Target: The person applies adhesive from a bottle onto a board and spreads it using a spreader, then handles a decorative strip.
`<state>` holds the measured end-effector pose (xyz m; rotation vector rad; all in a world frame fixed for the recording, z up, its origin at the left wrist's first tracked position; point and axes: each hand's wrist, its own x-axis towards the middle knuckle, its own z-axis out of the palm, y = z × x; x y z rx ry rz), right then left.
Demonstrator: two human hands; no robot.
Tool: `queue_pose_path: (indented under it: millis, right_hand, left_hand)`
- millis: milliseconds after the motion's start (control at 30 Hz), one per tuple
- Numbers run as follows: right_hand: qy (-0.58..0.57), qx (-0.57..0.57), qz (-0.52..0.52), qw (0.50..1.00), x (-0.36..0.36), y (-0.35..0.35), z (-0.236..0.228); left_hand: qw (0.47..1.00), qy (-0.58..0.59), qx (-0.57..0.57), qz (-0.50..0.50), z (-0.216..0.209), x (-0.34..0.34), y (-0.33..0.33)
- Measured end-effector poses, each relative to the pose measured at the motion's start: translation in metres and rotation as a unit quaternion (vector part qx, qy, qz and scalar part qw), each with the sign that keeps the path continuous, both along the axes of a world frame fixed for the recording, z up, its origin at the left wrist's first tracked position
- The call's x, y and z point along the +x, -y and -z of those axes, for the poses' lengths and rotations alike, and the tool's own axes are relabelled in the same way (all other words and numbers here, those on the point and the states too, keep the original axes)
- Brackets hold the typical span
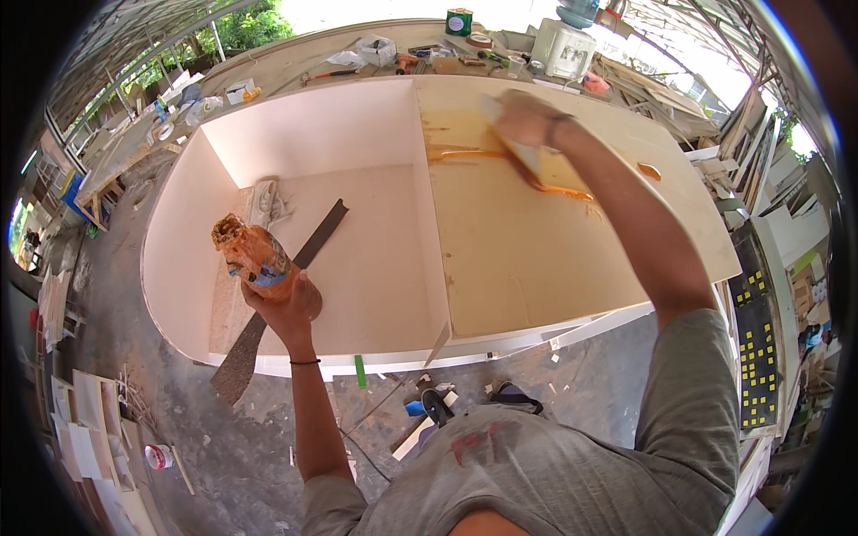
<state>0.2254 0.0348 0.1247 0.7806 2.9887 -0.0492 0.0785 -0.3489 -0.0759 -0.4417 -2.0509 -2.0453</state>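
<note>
My left hand [290, 314] is wrapped round a glue-smeared bottle [265, 261], tilted over the white open box [362, 268]. Its cut, crusted mouth points up and left. My right hand [527, 118], blurred by motion, grips a thin, flat glue spreader [521, 163] whose edge meets the pale panel [536, 268]. Amber glue [471, 154] lies in streaks there, with a separate blob farther right. Behind the bottle, a long dark strip [323, 230] crosses the box and overhangs its near rim. A crumpled whitish cloth [265, 204] rests inside the box.
A far workbench [295, 89] carries a hammer [331, 76], a green can [459, 21] and a water dispenser [563, 49]. Stacked boards [657, 98] stand at right. Offcuts and a small white-and-red tub [159, 456] lie on the floor.
</note>
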Motion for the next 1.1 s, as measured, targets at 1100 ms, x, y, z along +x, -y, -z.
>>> queue_pose_path:
  millis: [1100]
  right_hand:
    - [-0.033,-0.026,-0.19,0.981,-0.005,0.211,-0.031]
  left_hand:
    - [0.932,-0.046,-0.104,0.344,0.093,0.161,-0.09]
